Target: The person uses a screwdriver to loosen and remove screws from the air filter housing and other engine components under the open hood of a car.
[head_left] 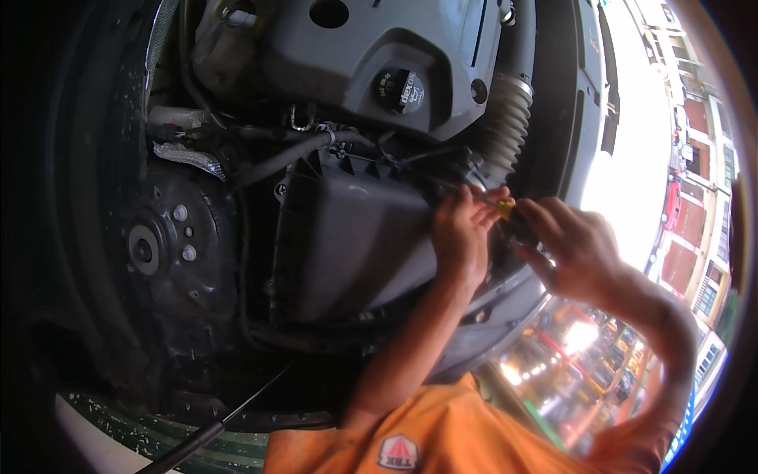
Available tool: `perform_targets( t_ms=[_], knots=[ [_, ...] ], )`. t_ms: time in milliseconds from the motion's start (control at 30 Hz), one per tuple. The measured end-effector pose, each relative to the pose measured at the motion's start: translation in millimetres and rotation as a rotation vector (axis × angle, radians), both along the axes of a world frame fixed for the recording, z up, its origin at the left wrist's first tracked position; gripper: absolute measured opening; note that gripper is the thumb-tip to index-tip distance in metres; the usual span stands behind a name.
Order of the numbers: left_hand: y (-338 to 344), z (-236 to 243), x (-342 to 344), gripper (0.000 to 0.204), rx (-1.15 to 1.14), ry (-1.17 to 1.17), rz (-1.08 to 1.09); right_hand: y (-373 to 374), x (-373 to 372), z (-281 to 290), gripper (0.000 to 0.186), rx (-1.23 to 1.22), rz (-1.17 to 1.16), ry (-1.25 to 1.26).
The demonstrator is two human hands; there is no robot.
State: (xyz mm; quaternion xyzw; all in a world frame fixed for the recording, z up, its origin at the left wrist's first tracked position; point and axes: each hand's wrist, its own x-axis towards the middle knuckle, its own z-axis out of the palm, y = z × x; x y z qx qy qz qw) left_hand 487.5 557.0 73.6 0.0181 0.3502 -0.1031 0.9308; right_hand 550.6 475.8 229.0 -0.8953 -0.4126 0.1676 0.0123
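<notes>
My right hand point(580, 249) is closed around the dark handle of a screwdriver point(505, 210), whose yellow front end shows by the fingers. Its thin metal shaft slants up and left, between the fingertips of my left hand point(462, 233). The left fingers are pinched about the shaft near a hose clamp area, and the tip is hard to make out. Both hands are over the right end of a black air filter box point(355, 237), just below a grey ribbed intake hose point(509, 118).
A grey engine cover point(332, 55) with a black oil cap point(401, 91) fills the top. At left is a round strut mount point(144, 250) with bolts. A thin rod with a black grip point(189, 446) slants in at lower left. The bright car front edge curves along the right.
</notes>
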Motion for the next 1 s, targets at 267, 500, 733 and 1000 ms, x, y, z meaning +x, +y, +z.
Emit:
perform_targets(
  t_ms=[267,500,733,1000],
  knots=[
    [0,-5,-4,0.027,0.006,-0.031,0.007,-11,1,-13,0.023,0.208,-0.962,0.79],
    [2,-1,-6,0.026,-0.006,-0.023,0.004,-15,-12,-4,0.027,-0.261,0.363,-0.265],
    [6,-2,-4,0.027,0.004,-0.028,0.008,7,-4,-5,0.025,0.142,-1.003,0.765],
    [7,6,0,0.026,-0.013,-0.011,0.008,-3,0,5,0.04,-0.102,0.1,0.003]
  ],
)
